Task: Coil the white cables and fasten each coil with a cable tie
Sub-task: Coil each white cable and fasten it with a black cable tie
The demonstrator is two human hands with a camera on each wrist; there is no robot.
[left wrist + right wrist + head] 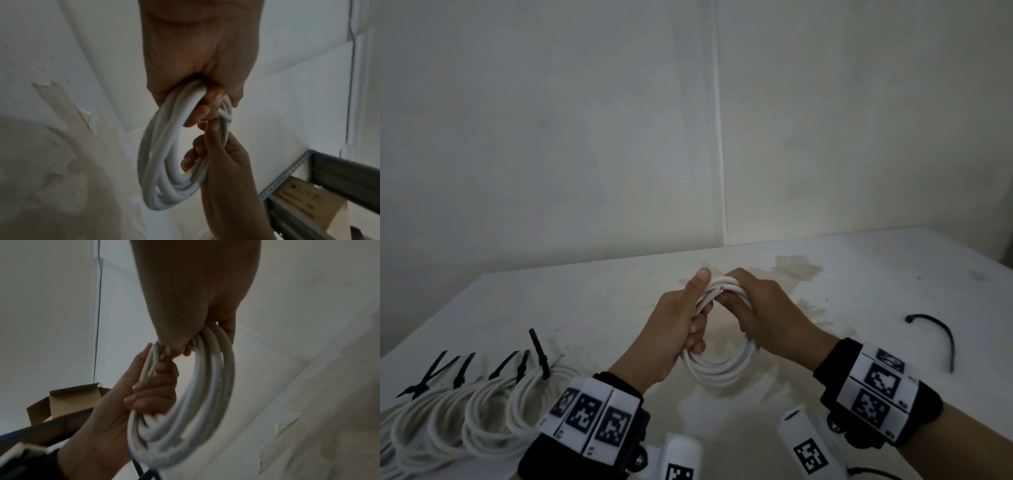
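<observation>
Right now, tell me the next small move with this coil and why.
Probably free the right hand and reach for the loose black tie on the table, while the left hand keeps the coil pinched. The coil looks fully wound, both hands grip it, and it carries no tie.

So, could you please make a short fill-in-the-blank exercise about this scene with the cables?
1. Both hands, the left hand and the right hand, grip one white ____ of cable.
2. The loose cable tie on the table lies to the person's ____ side.
3. The finished coils lying at the left are each fastened with a tie of ____ colour.

Missing words: coil; right; black
</observation>
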